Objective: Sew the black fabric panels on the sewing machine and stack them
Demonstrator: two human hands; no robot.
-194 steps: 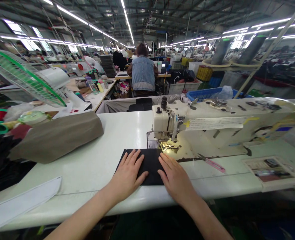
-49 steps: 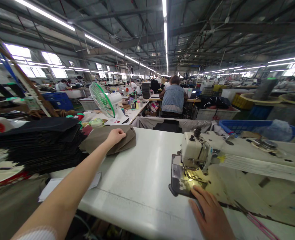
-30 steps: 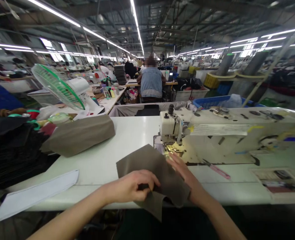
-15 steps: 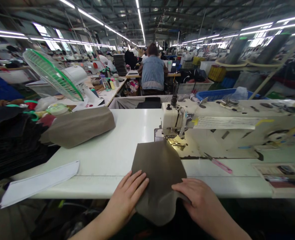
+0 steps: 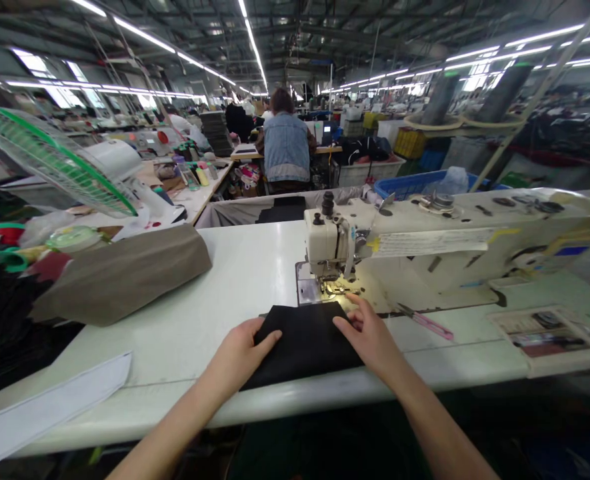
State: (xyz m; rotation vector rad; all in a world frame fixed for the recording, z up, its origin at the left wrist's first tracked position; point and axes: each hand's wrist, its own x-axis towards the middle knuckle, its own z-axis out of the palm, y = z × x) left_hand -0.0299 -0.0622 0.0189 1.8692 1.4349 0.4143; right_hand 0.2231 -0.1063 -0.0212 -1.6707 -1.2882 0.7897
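Observation:
A fabric panel (image 5: 305, 343), black side up, lies at the front of the table just before the sewing machine (image 5: 332, 247). Its far edge is close to the lit needle plate (image 5: 337, 289). My left hand (image 5: 247, 350) grips the panel's left far corner, thumb on top and fingers tucked out of sight underneath. At the right far corner, my right hand (image 5: 367, 333) pinches the cloth with the thumb over it and the index finger reaching toward the plate. Pink-handled snips (image 5: 427, 323) lie to the right of my right hand.
A folded brown fabric piece (image 5: 129, 273) and a white strip (image 5: 55, 407) lie on the left. Behind them stands a green-rimmed fan (image 5: 65, 160). A tray of small tools (image 5: 549, 337) sits at the right. Farther ahead, a person in a denim vest (image 5: 287, 147) sits facing away.
The panel showed its brown side and hung over the table edge; now its black side is up and it lies farther forward. Both hands have moved to its far corners. The view has shifted right.

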